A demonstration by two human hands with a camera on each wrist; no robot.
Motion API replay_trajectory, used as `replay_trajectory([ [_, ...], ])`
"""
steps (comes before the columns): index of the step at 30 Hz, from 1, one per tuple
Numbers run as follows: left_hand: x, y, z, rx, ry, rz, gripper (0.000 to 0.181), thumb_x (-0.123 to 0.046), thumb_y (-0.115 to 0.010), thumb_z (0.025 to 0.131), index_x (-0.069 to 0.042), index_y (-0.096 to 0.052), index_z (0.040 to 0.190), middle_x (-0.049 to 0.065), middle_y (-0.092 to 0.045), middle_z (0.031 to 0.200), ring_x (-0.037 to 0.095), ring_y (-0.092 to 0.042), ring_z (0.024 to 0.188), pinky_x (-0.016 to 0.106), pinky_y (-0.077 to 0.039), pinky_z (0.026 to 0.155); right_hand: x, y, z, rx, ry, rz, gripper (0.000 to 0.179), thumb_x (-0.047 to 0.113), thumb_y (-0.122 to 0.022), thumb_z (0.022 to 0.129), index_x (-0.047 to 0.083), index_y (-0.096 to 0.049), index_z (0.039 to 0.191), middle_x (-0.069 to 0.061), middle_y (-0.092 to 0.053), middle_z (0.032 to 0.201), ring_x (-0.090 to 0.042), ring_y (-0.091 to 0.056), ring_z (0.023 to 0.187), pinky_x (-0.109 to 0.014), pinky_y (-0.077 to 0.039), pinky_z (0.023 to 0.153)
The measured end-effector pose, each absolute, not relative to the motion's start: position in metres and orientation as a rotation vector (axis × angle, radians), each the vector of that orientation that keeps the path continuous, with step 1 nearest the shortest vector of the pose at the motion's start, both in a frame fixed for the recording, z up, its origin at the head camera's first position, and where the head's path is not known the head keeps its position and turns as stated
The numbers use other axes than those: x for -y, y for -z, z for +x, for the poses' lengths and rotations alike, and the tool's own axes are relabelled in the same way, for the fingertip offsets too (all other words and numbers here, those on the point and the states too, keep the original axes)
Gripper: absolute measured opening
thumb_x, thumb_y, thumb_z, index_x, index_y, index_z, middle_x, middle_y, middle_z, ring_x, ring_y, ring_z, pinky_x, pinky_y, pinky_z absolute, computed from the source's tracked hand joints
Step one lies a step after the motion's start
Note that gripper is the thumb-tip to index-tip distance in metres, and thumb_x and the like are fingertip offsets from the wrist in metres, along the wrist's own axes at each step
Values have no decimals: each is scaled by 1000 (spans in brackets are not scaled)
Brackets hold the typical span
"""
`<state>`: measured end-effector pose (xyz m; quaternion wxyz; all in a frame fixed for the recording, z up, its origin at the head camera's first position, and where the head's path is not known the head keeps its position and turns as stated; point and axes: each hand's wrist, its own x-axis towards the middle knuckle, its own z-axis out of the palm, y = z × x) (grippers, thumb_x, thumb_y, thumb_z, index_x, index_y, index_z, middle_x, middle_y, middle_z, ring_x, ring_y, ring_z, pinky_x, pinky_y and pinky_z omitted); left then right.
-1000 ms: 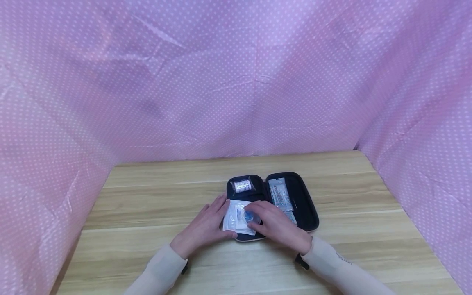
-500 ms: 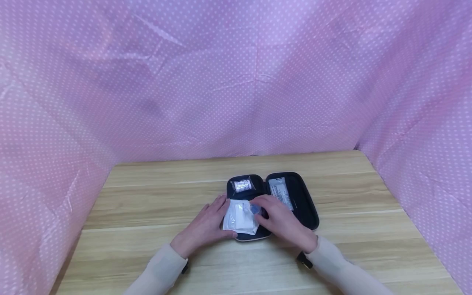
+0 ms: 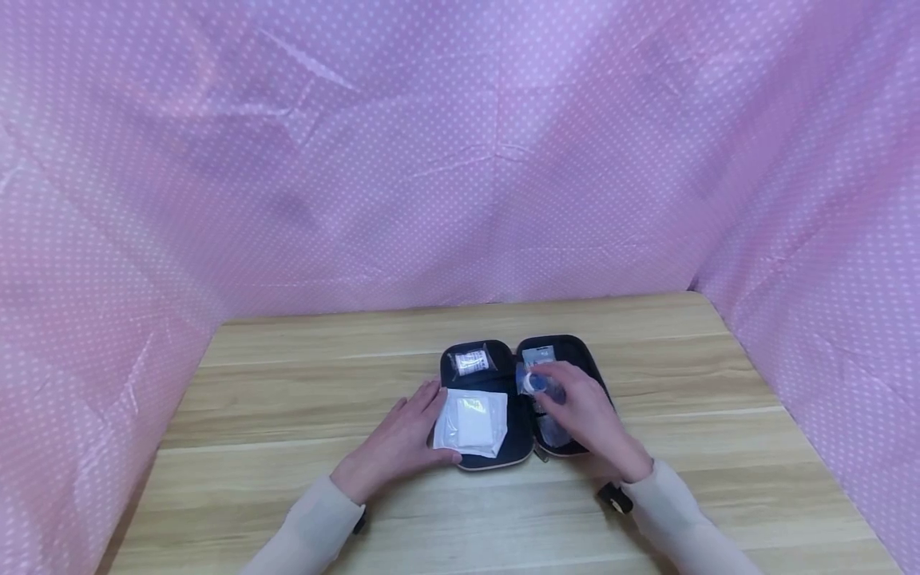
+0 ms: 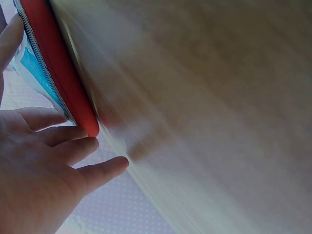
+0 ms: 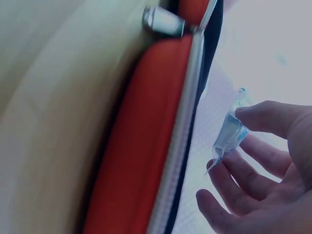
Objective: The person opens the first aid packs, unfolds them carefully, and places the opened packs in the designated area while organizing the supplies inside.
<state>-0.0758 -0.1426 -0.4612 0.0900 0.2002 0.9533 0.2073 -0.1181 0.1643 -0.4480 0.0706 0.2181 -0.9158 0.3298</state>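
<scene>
A zippered case [image 3: 516, 446] lies unfolded on the table, black inside and red outside in the wrist views. My left hand [image 3: 402, 439] rests against its left edge, fingers extended along the red side [image 4: 66, 73]. Beside those fingers, flat white packets [image 3: 470, 425] lie in the left half. My right hand [image 3: 585, 411] is over the right half, pinching a small blue-and-white roll [image 3: 533, 383] in clear plastic wrap between thumb and fingers. The right wrist view shows this wrapped roll [image 5: 229, 134] held apart from the red case side.
A bandage-like roll in clear wrap [image 3: 472, 362] lies at the upper left of the case. A silver printed packet [image 3: 537, 354] and a clear packet [image 3: 553, 432] lie in the right half, partly hidden by the right hand. Pink dotted cloth [image 3: 460, 160] surrounds the wooden table [image 3: 287, 383].
My right hand has carried the wrapped roll rightward from above the white packets to over the case's right half. The left hand has stayed in place.
</scene>
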Motion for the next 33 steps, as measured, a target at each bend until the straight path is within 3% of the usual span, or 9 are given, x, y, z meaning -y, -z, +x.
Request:
replay_trajectory([
  [9,143,462,-76,-2835,-632,603,107,-55,-83,82,4,-36,158,23,-29,166,37,-27,154,64,-29,119,-179,456,-130,2846,-952,590,37,7,-77,92,-1,-69,127,-20,-67,128,-39,-63,119,-58,-51,101],
  [33,144,459,-76,-2838,-594,608,105,-56,-81,84,3,-36,158,22,-29,166,37,-28,153,63,-31,118,-184,459,-136,2975,-804,604,38,10,-79,91,0,-69,127,-21,-65,129,-41,-61,119,-59,-49,102],
])
